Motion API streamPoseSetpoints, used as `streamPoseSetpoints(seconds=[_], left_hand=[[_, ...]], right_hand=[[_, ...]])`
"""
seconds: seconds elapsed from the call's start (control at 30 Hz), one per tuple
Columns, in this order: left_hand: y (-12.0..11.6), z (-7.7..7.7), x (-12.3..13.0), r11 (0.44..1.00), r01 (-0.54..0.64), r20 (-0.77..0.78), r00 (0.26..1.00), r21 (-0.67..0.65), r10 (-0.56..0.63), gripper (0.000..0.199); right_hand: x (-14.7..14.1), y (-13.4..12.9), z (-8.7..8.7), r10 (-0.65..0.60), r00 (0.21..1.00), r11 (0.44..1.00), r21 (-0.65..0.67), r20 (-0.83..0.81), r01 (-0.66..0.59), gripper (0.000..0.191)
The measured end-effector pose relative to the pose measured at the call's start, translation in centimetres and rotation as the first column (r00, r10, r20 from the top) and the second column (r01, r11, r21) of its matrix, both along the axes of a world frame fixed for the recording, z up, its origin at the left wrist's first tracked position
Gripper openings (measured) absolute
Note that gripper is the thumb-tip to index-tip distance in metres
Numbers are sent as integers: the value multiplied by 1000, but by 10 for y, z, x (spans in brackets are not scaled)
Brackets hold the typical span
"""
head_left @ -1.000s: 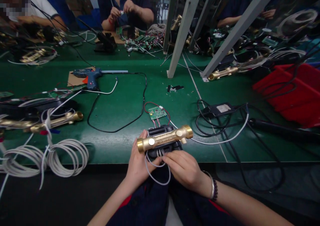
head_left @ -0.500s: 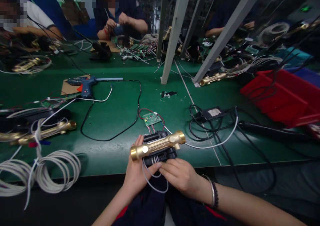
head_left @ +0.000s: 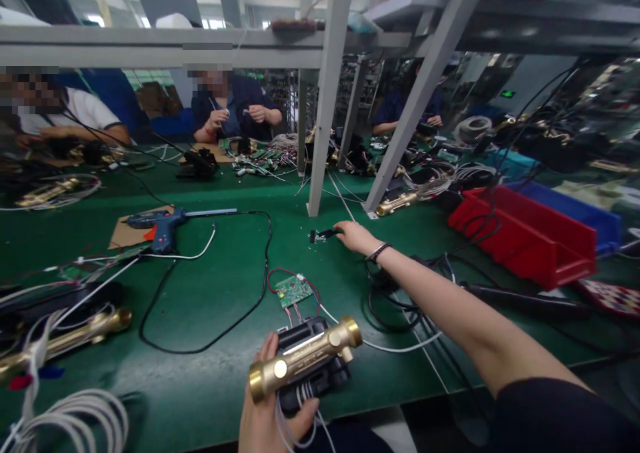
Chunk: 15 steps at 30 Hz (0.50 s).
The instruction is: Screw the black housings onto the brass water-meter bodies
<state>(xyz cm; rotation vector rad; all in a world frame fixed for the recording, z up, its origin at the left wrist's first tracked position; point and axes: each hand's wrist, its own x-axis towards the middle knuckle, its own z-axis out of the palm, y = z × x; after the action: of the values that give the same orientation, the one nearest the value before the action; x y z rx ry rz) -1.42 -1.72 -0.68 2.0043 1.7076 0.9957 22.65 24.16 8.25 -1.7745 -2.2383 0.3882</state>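
My left hand point(head_left: 263, 399) is closed around a brass pipe body point(head_left: 305, 356) with threaded ends and a black plastic housing point(head_left: 327, 376). Grey cable point(head_left: 285, 421) loops out under my thumb. From the housing, thin wires run to a green circuit board point(head_left: 294, 291) lying on the table just beyond it. My right hand point(head_left: 357, 237) is stretched forward, its fingers pinched together at the right end of a flat black strip point(head_left: 326, 234). Small white bits lie on and around that strip; the fingertips partly hide its end.
On the left are a blue glue gun point(head_left: 167, 229) on cardboard, another brass body point(head_left: 95, 329) and coiled cable point(head_left: 75, 419). Grey metal posts point(head_left: 327, 106) rise ahead. To the right stand a red bin point(head_left: 520, 246) and black cords point(head_left: 380, 306). Co-workers point(head_left: 235, 106) sit across the table.
My right hand has left the brass body and reached forward to the black strip. My left hand still holds the body. The head view has tilted up, showing the shelf beam.
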Motion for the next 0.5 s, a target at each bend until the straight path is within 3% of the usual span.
streamPoseSetpoints(seconds=[0.1,0.23,0.4,0.5], left_hand=[[1,-3,0,1000,2,26,1000,25,-3,94],[2,-6,1,998,0,34,999,56,-2,94],[2,-4,0,999,-27,15,1000,36,26,88],[3,-2,-2,999,7,-18,1000,40,-6,85]], right_hand=[[2,22,-21,25,999,998,-64,48,-22,21],[8,22,-32,24,999,995,-99,31,-21,21],[11,1,-21,51,988,983,-166,-145,-75,18],[8,-31,-3,109,951,969,-182,-291,-167,40]])
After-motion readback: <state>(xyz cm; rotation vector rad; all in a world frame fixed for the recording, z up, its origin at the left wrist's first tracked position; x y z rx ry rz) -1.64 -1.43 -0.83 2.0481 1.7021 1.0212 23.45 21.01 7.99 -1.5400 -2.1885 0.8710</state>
